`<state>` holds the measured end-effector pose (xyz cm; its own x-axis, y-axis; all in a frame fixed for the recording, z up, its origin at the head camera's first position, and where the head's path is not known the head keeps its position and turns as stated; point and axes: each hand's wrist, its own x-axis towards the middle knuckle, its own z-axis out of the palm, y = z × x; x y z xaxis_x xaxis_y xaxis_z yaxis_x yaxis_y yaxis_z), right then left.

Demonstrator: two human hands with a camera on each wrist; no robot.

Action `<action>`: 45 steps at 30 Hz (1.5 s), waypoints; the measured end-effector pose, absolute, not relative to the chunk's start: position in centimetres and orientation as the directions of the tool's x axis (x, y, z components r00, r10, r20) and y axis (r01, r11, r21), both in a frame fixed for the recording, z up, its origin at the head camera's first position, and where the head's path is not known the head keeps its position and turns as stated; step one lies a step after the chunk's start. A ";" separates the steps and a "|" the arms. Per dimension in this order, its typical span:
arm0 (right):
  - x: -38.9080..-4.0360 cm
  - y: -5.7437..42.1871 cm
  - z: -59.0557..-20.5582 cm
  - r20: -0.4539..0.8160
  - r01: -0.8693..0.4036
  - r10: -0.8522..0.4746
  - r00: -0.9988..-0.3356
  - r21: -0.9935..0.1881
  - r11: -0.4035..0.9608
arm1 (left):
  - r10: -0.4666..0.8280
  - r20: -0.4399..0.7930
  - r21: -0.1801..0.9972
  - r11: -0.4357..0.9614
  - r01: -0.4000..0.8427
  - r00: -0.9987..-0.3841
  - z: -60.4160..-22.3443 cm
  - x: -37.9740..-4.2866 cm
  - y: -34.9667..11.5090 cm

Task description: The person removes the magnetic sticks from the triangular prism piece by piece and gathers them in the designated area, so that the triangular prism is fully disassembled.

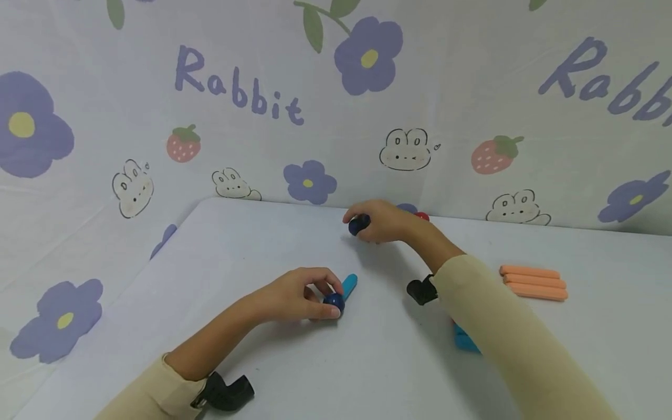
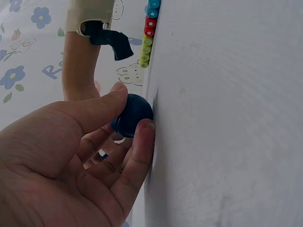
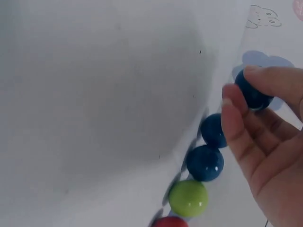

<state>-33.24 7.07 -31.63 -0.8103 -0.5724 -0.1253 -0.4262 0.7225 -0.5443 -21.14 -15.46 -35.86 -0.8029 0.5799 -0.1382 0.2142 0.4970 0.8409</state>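
In the head view my left hand (image 1: 301, 294) is low over the white table, pinching a dark blue ball (image 1: 333, 302) between thumb and fingers. The left wrist view shows the same blue ball (image 2: 136, 116) close to the tabletop. Just beyond it a light blue stick (image 1: 350, 284) shows; its near end is hidden. Farther back, my right hand (image 1: 382, 221) pinches another dark blue ball (image 1: 358, 225). In the right wrist view this held ball (image 3: 254, 92) is beside a row of balls: two blue (image 3: 205, 163), one green (image 3: 188, 197) and one red (image 3: 171, 222).
Orange sticks (image 1: 534, 283) lie together on the right. Blue sticks (image 1: 466, 339) are partly covered by the right sleeve. The left wrist view shows stacked ends of blue, red (image 2: 150, 27) and yellow-green sticks (image 2: 146, 49). A patterned cloth (image 1: 446, 87) hangs behind the table.
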 end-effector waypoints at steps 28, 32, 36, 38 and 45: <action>-36.9 3.6 -34.2 -0.037 -0.246 -0.290 -0.956 -0.432 0.868 | 0.582 -0.138 0.846 0.490 0.210 -0.801 -36.1 -21.3 -15.7; -36.9 3.6 -34.3 -0.047 -0.241 -0.289 -0.956 -0.438 0.866 | 0.581 -0.142 0.847 0.491 0.206 -0.802 -36.0 -21.3 -15.7; -36.7 3.8 -34.0 -0.053 -0.250 -0.303 -0.952 -0.437 0.864 | 0.581 -0.141 0.843 0.495 0.211 -0.802 -35.9 -21.2 -15.6; -36.4 3.9 -33.7 -0.035 -0.273 -0.316 -0.948 -0.424 0.864 | 0.581 -0.142 0.842 0.496 0.211 -0.802 -35.9 -21.2 -15.6; -33.3 3.7 -31.6 0.051 -0.391 -0.405 -0.913 -0.391 0.833 | 0.582 -0.137 0.844 0.492 0.213 -0.802 -35.9 -21.1 -15.6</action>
<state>-33.31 3.71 -31.64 -0.9128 -0.4051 0.0510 -0.3915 0.8328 -0.3915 -21.13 -15.61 -35.89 -0.8016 0.5820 -0.1369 0.2129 0.4918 0.8443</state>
